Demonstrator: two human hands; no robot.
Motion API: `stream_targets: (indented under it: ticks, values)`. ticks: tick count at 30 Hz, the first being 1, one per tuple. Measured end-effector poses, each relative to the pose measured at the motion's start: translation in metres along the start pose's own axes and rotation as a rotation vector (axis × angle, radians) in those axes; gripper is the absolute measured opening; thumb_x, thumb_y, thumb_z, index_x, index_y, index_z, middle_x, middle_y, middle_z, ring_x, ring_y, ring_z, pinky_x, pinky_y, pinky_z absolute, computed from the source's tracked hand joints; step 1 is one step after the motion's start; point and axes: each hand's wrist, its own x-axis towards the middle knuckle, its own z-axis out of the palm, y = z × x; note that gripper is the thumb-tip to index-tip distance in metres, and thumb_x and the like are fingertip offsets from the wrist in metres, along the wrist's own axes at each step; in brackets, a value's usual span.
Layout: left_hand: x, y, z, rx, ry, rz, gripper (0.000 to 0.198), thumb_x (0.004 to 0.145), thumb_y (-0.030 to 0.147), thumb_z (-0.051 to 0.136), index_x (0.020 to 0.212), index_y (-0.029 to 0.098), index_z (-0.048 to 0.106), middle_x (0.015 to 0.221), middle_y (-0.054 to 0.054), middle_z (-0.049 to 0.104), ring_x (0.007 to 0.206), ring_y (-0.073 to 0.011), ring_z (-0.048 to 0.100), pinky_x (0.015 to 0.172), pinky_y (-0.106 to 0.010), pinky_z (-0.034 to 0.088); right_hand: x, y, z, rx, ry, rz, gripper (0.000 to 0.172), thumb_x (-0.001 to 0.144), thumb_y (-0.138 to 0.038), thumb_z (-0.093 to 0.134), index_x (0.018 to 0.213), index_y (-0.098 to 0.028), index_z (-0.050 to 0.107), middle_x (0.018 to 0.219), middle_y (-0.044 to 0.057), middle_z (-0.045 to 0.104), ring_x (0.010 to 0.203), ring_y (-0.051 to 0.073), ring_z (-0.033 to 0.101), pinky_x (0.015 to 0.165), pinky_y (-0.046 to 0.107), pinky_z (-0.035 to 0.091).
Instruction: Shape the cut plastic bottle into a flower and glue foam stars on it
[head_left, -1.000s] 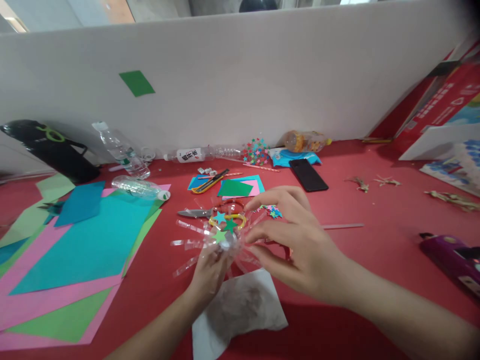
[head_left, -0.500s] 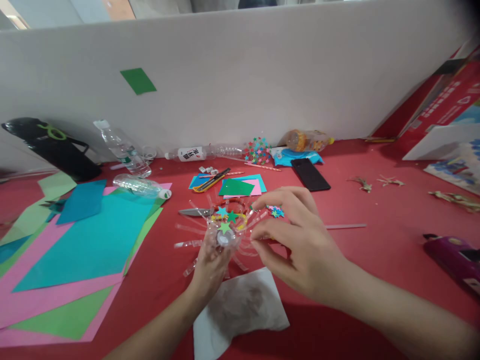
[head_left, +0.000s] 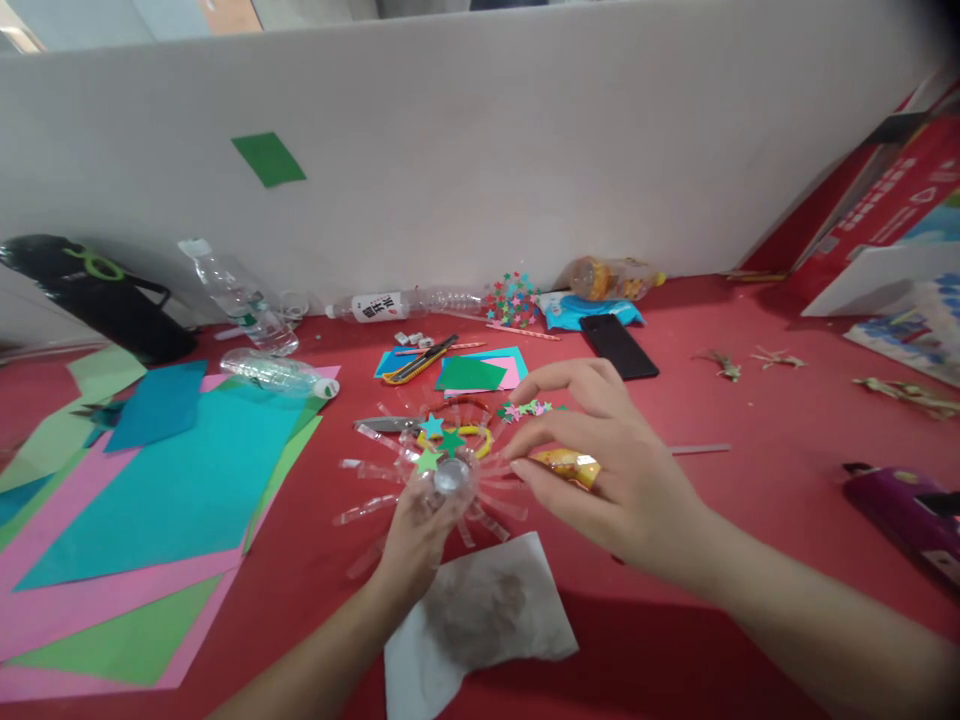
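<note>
My left hand [head_left: 420, 525] is closed around the neck of a cut clear plastic bottle [head_left: 454, 478], whose strips splay outward in a ring. Blue and green paper stars [head_left: 450, 442] sit on its strips. To the right, my right hand [head_left: 600, 455] is raised, thumb and a finger pinched beside the strip ends; anything between them is too small to make out. A shiny orange-yellow item [head_left: 566, 465] shows behind those fingers; whether it is held is unclear. Beyond the bottle lie scissors [head_left: 388, 425], partly hidden, and a scatter of small coloured stars [head_left: 529, 410].
A white tissue [head_left: 502, 600] lies in front. Coloured paper sheets [head_left: 172, 490] cover the left, under a clear bottle [head_left: 277, 372]. Behind are a utility knife [head_left: 420, 362], a phone [head_left: 619, 346] and a star-covered clear bottle [head_left: 514, 300]. A purple glue gun [head_left: 904, 515] is at right.
The cut bottle has turned and shifted slightly left in my left hand, its stars moving left. My right hand has shifted slightly, uncovering the orange-yellow item and more of the scattered stars.
</note>
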Motion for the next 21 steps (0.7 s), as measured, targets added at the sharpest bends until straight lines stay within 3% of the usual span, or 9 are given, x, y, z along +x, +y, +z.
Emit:
stream_targets:
  ticks: [4, 8, 15, 21]
  values:
    - [-0.002, 0.005, 0.002, 0.004, -0.089, -0.014, 0.02, 0.064, 0.029, 0.08, 0.08, 0.018, 0.074, 0.079, -0.003, 0.073, 0.068, -0.0152, 0.063, 0.068, -0.026, 0.052, 0.001, -0.004, -0.009, 0.043, 0.066, 0.027, 0.014, 0.087, -0.016, 0.058, 0.083, -0.025, 0.067, 0.108, 0.004, 0.059, 0.108, 0.021, 0.052, 0.093, 0.041, 0.043]
    - [-0.002, -0.001, -0.002, -0.015, -0.054, -0.017, 0.026, 0.06, 0.031, 0.083, 0.082, 0.021, 0.074, 0.075, -0.001, 0.071, 0.068, -0.0151, 0.062, 0.068, -0.025, 0.05, 0.004, -0.005, -0.013, 0.078, 0.086, 0.077, 0.014, 0.087, -0.015, 0.057, 0.082, -0.025, 0.067, 0.103, 0.004, 0.061, 0.103, 0.021, 0.056, 0.085, 0.04, 0.048]
    - [0.0, -0.006, -0.006, 0.077, -0.087, 0.011, 0.019, 0.064, 0.035, 0.08, 0.062, 0.02, 0.068, 0.061, -0.001, 0.065, 0.063, -0.0158, 0.059, 0.066, -0.027, 0.05, 0.003, -0.007, -0.012, 0.108, 0.052, 0.048, 0.016, 0.085, -0.012, 0.058, 0.084, -0.023, 0.068, 0.103, 0.003, 0.06, 0.105, 0.018, 0.055, 0.091, 0.037, 0.048]
    - [0.0, -0.005, -0.01, 0.08, -0.007, 0.017, 0.028, 0.056, 0.034, 0.086, 0.079, 0.024, 0.072, 0.072, -0.002, 0.07, 0.088, -0.0246, 0.066, 0.079, -0.031, 0.053, 0.0, -0.012, -0.005, -0.05, -0.014, -0.116, 0.011, 0.087, -0.017, 0.057, 0.082, -0.022, 0.066, 0.112, 0.006, 0.06, 0.112, 0.022, 0.049, 0.095, 0.041, 0.045]
